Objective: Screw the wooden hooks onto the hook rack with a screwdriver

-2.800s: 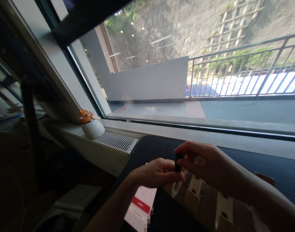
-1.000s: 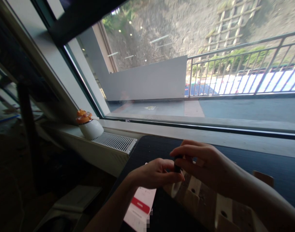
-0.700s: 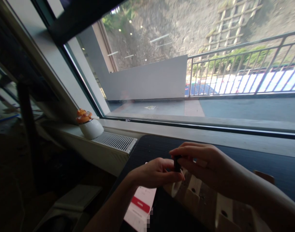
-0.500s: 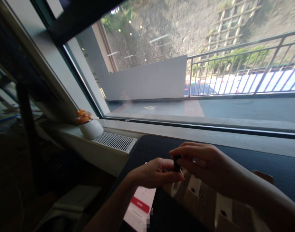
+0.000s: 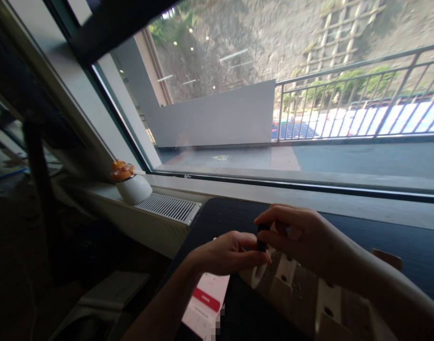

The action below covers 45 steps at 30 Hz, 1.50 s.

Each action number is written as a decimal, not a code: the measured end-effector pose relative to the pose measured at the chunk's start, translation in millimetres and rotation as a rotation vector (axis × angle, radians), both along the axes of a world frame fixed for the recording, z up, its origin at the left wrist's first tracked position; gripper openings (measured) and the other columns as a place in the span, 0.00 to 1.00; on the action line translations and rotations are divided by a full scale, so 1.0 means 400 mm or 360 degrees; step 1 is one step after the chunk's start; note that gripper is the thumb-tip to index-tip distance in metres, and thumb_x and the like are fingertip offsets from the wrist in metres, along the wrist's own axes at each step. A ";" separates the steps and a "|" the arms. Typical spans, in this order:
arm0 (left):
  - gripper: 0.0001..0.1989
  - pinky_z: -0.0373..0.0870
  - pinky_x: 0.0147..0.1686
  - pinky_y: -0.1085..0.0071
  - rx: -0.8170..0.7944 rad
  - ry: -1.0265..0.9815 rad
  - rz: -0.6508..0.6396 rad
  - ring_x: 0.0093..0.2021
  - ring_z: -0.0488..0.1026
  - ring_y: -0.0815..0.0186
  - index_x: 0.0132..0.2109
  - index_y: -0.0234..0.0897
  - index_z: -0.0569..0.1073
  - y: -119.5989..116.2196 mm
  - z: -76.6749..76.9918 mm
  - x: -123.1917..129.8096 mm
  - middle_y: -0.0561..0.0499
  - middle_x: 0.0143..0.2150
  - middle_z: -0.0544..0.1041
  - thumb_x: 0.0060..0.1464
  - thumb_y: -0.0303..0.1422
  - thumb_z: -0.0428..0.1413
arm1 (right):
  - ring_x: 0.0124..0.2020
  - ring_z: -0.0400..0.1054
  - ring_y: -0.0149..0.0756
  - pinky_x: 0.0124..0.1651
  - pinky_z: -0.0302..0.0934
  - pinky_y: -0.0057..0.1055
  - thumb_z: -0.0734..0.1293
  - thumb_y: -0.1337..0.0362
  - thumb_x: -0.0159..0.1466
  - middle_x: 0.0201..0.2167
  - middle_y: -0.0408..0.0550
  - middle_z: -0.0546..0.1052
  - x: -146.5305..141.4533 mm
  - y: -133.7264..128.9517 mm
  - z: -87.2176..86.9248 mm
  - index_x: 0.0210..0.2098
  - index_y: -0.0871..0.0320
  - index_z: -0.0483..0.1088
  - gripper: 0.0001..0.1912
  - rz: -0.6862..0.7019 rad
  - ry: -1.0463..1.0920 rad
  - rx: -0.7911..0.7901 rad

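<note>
A small black cylindrical piece (image 5: 262,237) is pinched between both hands above the dark table. My left hand (image 5: 231,253) grips its lower part between thumb and fingers. My right hand (image 5: 291,229) closes on its upper part with thumb and fingertips. Under the hands lies a brown wooden board (image 5: 302,303) carrying pale wooden pieces with dark holes, such as a pale wooden block (image 5: 285,272). A pale ring-shaped part (image 5: 258,277) stands just below my left fingertips. The right forearm hides part of the board.
A lit phone screen (image 5: 208,303) with a red bar lies left of the board on the dark table (image 5: 224,213). A white pot with an orange top (image 5: 133,187) stands on the sill beside a white vent grille (image 5: 170,208). The window (image 5: 217,123) rises behind the table.
My right hand has shifted slightly at the top of the black piece, its fingers more bent and raised. My left hand stays nearly still.
</note>
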<state>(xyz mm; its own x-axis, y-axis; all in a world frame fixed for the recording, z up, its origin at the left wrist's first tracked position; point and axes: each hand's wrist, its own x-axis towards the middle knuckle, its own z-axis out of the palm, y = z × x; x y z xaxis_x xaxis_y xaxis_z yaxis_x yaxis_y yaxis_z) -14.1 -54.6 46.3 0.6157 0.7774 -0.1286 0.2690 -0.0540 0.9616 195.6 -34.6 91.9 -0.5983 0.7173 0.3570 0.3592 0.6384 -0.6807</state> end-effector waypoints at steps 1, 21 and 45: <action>0.19 0.62 0.34 0.77 -0.0005 -0.0006 -0.0004 0.35 0.66 0.70 0.41 0.30 0.77 0.000 -0.001 0.000 0.52 0.35 0.72 0.59 0.45 0.57 | 0.26 0.67 0.29 0.27 0.60 0.24 0.68 0.61 0.63 0.27 0.41 0.75 -0.002 -0.002 0.002 0.38 0.53 0.76 0.06 -0.0007 -0.0004 0.0007; 0.20 0.63 0.35 0.77 -0.0039 -0.0048 -0.0014 0.36 0.66 0.69 0.42 0.31 0.78 0.000 0.001 -0.001 0.50 0.36 0.73 0.57 0.46 0.58 | 0.35 0.72 0.28 0.36 0.64 0.24 0.63 0.63 0.68 0.37 0.41 0.78 -0.002 -0.008 0.000 0.45 0.51 0.74 0.10 0.0150 0.0011 0.0036; 0.23 0.63 0.35 0.76 -0.0083 -0.0064 0.0005 0.36 0.66 0.68 0.44 0.31 0.78 0.000 -0.004 -0.003 0.50 0.36 0.73 0.56 0.49 0.59 | 0.38 0.75 0.35 0.38 0.68 0.28 0.62 0.64 0.67 0.40 0.47 0.80 0.006 -0.009 0.001 0.50 0.53 0.76 0.14 0.0195 0.0003 0.0027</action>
<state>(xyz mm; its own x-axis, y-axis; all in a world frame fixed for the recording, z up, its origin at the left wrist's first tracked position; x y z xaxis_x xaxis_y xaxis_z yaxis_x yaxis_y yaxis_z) -15.2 -54.5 44.7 0.6188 0.7723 -0.1440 0.2301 -0.0029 0.9732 198.1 -38.2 92.3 -0.6803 0.6327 0.3700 0.2765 0.6890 -0.6700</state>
